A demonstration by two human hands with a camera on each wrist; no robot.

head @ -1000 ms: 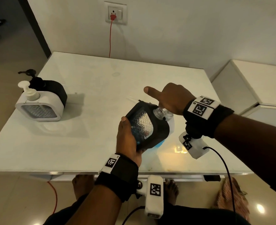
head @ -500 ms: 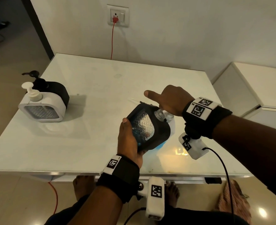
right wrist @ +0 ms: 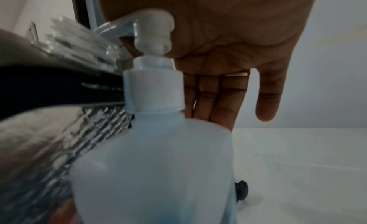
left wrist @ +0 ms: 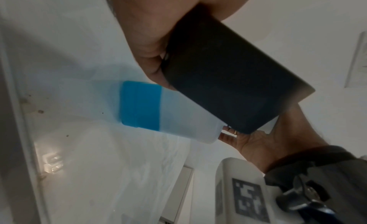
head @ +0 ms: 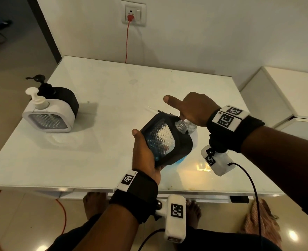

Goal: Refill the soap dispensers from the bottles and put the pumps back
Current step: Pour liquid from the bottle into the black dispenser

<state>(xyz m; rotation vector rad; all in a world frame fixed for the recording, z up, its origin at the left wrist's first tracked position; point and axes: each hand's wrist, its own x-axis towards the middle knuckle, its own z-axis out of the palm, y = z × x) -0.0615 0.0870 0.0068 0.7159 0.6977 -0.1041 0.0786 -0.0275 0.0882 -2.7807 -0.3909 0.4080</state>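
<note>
My left hand (head: 144,153) grips a black soap dispenser (head: 165,140) with a clear diamond-pattern window, tilted above the table, its open threaded neck (head: 181,125) pointing up and right. Some blue liquid shows at its low end. Behind it stands a white refill bottle (right wrist: 155,164) with blue soap at its bottom (left wrist: 141,105). My right hand (head: 191,109) lies over the bottle's white pump head (right wrist: 155,32), palm on it and fingers straight. The pump's spout points toward the dispenser's neck. In the left wrist view the dispenser's black base (left wrist: 228,86) hides most of the bottle.
A white dispenser (head: 48,115) and a black one (head: 62,98) stand at the table's left edge, pumps fitted. A thin clear tube (head: 152,109) lies on the white table (head: 113,87) behind the held dispenser. A small black knob (right wrist: 241,190) sits beside the bottle. A white cabinet (head: 285,91) is at right.
</note>
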